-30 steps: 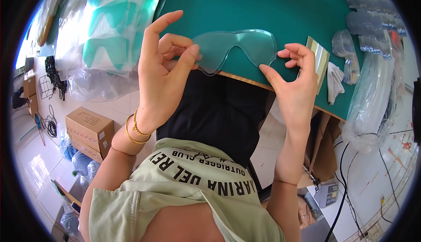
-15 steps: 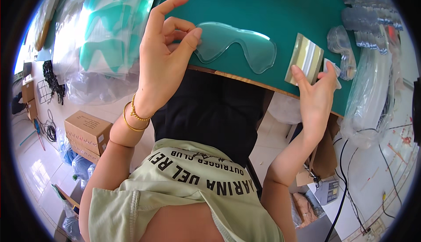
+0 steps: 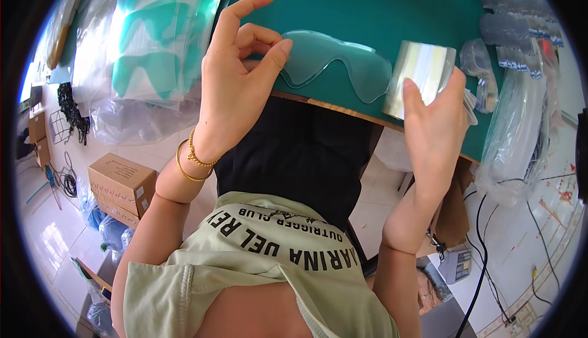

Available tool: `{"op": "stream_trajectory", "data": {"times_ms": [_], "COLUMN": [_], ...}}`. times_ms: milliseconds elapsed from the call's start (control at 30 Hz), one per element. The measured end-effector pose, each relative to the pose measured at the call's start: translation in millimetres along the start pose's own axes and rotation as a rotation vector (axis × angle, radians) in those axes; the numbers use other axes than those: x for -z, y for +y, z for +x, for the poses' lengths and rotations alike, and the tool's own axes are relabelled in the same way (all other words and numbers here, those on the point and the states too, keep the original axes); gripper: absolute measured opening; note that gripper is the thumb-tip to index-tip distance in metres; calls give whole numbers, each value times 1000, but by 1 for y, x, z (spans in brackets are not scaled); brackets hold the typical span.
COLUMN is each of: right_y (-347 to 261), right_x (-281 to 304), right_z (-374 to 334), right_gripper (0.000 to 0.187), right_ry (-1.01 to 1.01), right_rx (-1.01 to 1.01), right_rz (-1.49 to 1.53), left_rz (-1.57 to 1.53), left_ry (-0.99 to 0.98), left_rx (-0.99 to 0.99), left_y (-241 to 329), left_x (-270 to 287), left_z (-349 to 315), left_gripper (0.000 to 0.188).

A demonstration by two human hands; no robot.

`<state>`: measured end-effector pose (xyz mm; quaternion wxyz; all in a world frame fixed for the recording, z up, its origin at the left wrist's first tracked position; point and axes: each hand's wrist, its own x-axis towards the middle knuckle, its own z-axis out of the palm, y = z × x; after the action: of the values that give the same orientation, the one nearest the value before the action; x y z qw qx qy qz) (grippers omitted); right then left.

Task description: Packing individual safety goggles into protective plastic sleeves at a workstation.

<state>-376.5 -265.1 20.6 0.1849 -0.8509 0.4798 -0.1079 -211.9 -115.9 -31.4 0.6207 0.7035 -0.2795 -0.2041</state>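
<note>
A clear goggle lens [image 3: 349, 68] with a nose cut-out lies over the green table near its front edge. My left hand [image 3: 245, 71] pinches its left end between thumb and fingers, with the index finger raised. To the lens's right, my right hand [image 3: 435, 117] grips a wide roll of clear, yellowish film or tape [image 3: 422, 62]. The thumb lies across the roll's near side, and the other fingers are partly hidden behind it. A small white piece [image 3: 470, 104], perhaps cloth or paper, shows beside the right fingers.
Plastic bags with lens shapes [image 3: 147, 68] cover the table's left. Loose clear lenses [image 3: 481, 71], stacked lenses [image 3: 508, 28] and a plastic bag [image 3: 517, 129] lie at the right. Cardboard boxes [image 3: 122, 182] stand on the floor at left; a black cable [image 3: 481, 258] runs at lower right.
My right hand has brought the roll left, closer to the lens, and turned it more upright. My left hand and the lens have shifted slightly right.
</note>
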Motion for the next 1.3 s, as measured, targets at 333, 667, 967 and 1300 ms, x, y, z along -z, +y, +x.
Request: {"op": "stream_trajectory", "data": {"times_ms": [333, 667, 967, 1300], "right_y": [22, 21, 29, 37], "right_x": [-17, -17, -28, -13], "right_z": [-12, -9, 19, -2], "right_gripper": [39, 38, 42, 35], "right_ry": [-29, -80, -133, -116], "right_rx": [-68, -112, 53, -11], "right_rz": [497, 479, 615, 650], "left_rz": [14, -197, -129, -73], "left_ry": [-37, -140, -116, -79], "left_rx": [-27, -289, -223, -156], "left_y": [6, 29, 16, 14], "left_x": [3, -15, -8, -6], "left_z": [1, 0, 3, 3], "left_gripper": [52, 66, 59, 58]}}
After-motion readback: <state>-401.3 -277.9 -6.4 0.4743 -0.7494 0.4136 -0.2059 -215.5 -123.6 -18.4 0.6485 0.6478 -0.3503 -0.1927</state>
